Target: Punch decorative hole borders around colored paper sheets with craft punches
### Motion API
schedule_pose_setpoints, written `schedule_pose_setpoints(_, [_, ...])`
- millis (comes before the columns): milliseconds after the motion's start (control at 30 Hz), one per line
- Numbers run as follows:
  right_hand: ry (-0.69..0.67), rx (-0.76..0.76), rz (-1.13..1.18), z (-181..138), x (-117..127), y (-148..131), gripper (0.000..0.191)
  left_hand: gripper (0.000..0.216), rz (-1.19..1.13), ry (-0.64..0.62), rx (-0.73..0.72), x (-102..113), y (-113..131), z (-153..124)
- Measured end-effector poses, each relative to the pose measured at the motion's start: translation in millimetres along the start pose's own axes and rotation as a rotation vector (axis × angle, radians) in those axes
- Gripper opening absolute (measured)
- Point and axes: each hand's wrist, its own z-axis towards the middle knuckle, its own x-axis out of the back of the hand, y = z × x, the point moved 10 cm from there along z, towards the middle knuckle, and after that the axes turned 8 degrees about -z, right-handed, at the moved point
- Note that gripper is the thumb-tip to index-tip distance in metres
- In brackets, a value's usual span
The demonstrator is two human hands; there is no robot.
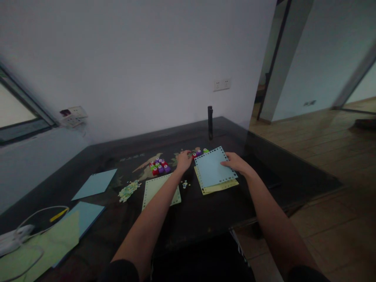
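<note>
My right hand [235,162] rests on the right edge of a light blue sheet with punched edges [214,167], fingers pressed on it. That sheet lies on top of a yellow punched sheet [219,187]. My left hand [183,160] reaches to the blue sheet's far left corner, beside a few small coloured paper punches [199,152]; its fingers are curled, and what they hold is hidden. A cluster of red, purple and green punches [159,166] sits to the left. A pale green punched sheet [157,188] lies under my left forearm.
A dark table [205,215] against a white wall holds a heap of paper bits [128,190], plain blue sheets [95,183], green paper [53,239], and white cables with a power strip [13,239] at the left. A black upright post [210,122] stands at the back. Wooden floor lies to the right.
</note>
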Motion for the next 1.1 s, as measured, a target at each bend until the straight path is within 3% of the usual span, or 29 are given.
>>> schedule_pose_setpoints(133, [-0.024, -0.022, 0.083, -1, -4, -2, 0.026, 0.018, -0.092, 0.023, 0.01, 14, 4, -39])
schedule_pose_setpoints(267, [-0.031, -0.041, 0.102, -1, -8, -2, 0.027, 0.014, -0.17, -0.064, -0.06, 7, 21, -86])
schedule_pose_setpoints(400, [-0.025, -0.053, 0.127, -2, -7, -1, 0.028, 0.015, -0.084, -0.098, -0.165, 3, 42, -115])
schedule_pose_setpoints(533, [-0.021, -0.068, 0.196, -4, 0, 2, 0.027, 0.016, -0.035, -0.106, -0.218, 5, 59, -127])
schedule_pose_setpoints(767, [-0.114, -0.087, 0.119, -3, -4, 13, 0.022, 0.06, -0.015, -0.223, -0.175, -11, 66, -144])
schedule_pose_setpoints(1100, [-0.139, -0.068, -0.052, 3, -20, 16, 0.028, 0.043, 0.069, -0.308, -0.21, -27, 63, -153])
